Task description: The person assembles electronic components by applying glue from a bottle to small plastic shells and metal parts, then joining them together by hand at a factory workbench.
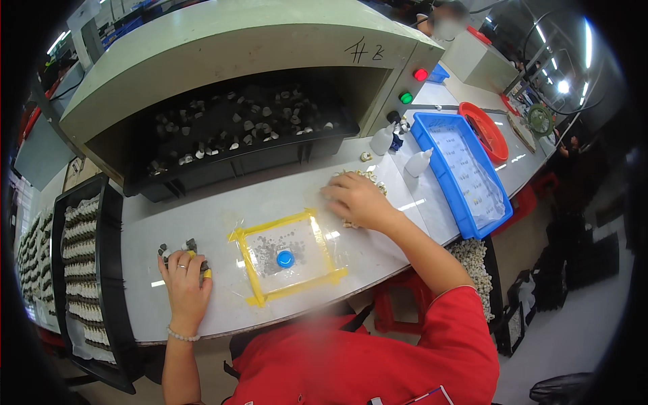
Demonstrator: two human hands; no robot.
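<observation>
My left hand (185, 283), with a beaded bracelet at the wrist, rests on the white tabletop with its fingers bent round small dark grey pieces (204, 266) that have yellow parts. More of these lie at its fingertips. Farther off, my right hand (361, 202) is palm down, fingers apart and slightly curved, over a pile of small cream-coloured pieces (370, 177); its palm hides part of the pile. Between the hands, yellow tape frames a clear sheet (297, 237) with scattered grey spots. On that sheet stands a round blue cap (285, 259).
A grey-green machine (270, 34) holds a black tray (270, 154) of small pieces in its opening. Another black tray (111, 283), with rows of pieces, stands at left. Two white squeeze bottles (418, 163) stand beside a blue tray (442, 172) at right. Behind is a red basin (496, 145).
</observation>
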